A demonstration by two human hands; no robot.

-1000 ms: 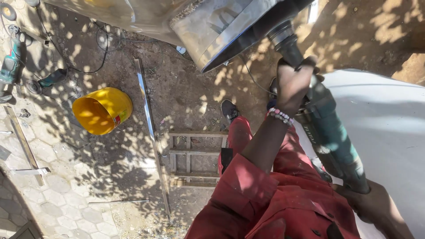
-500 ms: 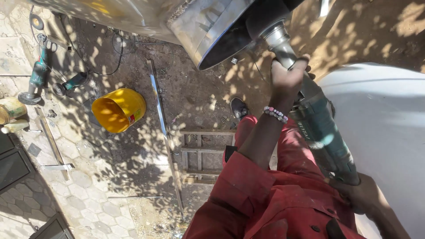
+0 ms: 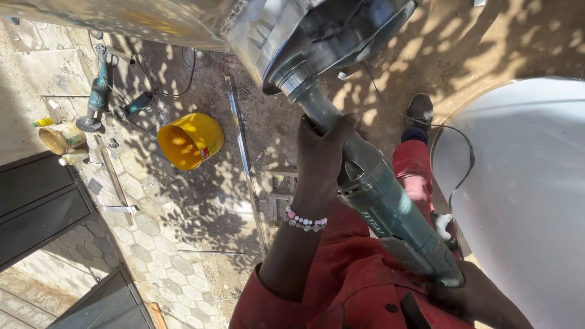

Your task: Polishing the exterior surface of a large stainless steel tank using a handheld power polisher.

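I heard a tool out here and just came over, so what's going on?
A person in red clothing holds a teal angle grinder with both hands: the left hand grips near the head, the right hand the rear. Its guarded head is against a shiny metal piece. A yellow bucket sits on the ground below.

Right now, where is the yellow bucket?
In the head view the yellow bucket lies on the ground at left of centre, between a spare grinder and a long metal strip.
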